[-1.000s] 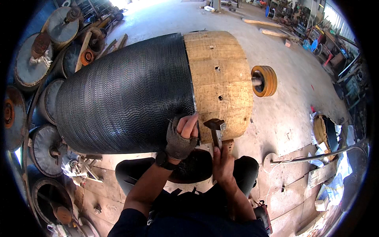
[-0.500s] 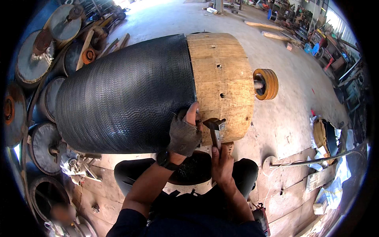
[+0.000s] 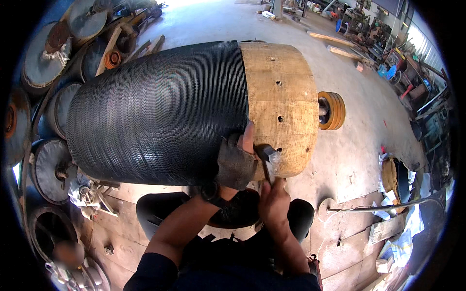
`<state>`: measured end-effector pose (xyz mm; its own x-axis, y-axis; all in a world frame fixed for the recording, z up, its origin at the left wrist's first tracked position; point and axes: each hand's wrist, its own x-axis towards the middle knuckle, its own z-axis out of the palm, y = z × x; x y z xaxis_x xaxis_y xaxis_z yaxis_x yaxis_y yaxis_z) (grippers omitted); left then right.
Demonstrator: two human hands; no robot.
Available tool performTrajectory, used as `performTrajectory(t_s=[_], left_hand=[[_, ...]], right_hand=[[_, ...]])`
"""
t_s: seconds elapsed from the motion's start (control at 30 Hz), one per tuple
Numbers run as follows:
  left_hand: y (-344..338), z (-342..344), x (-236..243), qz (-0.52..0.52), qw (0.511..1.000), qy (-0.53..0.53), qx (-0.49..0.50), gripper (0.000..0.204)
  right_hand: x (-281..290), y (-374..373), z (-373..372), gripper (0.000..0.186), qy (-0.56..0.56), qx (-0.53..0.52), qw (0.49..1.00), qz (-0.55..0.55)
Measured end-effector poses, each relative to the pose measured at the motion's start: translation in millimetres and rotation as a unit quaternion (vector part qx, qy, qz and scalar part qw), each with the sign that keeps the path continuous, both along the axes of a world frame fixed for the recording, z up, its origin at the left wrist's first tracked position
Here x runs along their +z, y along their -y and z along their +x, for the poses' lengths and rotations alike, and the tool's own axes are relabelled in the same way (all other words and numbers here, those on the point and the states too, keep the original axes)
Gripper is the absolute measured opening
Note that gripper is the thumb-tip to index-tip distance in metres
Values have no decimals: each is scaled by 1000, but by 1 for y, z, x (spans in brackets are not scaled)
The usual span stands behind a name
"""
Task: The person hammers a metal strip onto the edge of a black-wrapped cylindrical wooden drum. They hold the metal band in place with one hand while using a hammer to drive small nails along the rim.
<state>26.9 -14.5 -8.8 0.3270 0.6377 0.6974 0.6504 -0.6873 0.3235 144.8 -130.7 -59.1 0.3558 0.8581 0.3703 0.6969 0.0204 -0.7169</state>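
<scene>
Left hand (image 3: 236, 164): gloved, against black windings (image 3: 160, 111); I can't tell whether it grips anything.
Right hand (image 3: 274, 201): clasped round a hammer (image 3: 267, 155).
Roller (image 3: 284, 102): crosswise before the person, bare wooden end near the hammer.

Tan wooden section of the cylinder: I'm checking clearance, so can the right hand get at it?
Probably yes: the right hand is close to the tan wooden section, with nothing apparent between, though holding a metal-headed hammer.

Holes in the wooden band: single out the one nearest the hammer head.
The lowest hole in the row on the wooden band, right beside the hammer head; the row's others sit higher up, away from it.
</scene>
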Motion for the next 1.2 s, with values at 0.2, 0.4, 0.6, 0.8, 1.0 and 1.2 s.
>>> performTrajectory(t_s=[0.2, 0.4, 0.6, 0.8, 1.0, 1.2], left_hand=[[35, -29, 1, -15, 999, -12, -51, 68], [95, -61, -78, -121, 969, -162, -143, 51], [102, -52, -99, -163, 955, -179, -174, 47], [101, -47, -100, -184, 947, -198, -176, 44], [99, -40, -91, -211, 932, -241, -172, 40], [105, -49, -106, -156, 943, -241, -167, 41]], right_hand=[[-15, 9, 5, 19, -5, 0, 994, 111], [-44, -7, 3, 21, 30, 8, 996, 82], [-8, -6, -6, 30, -14, -23, 996, -84], [-29, 3, -2, 23, -107, 6, 986, 129], [-14, -1, 3, 20, -51, -9, 994, 101], [-1, -9, -4, 21, -18, -32, 998, -51]])
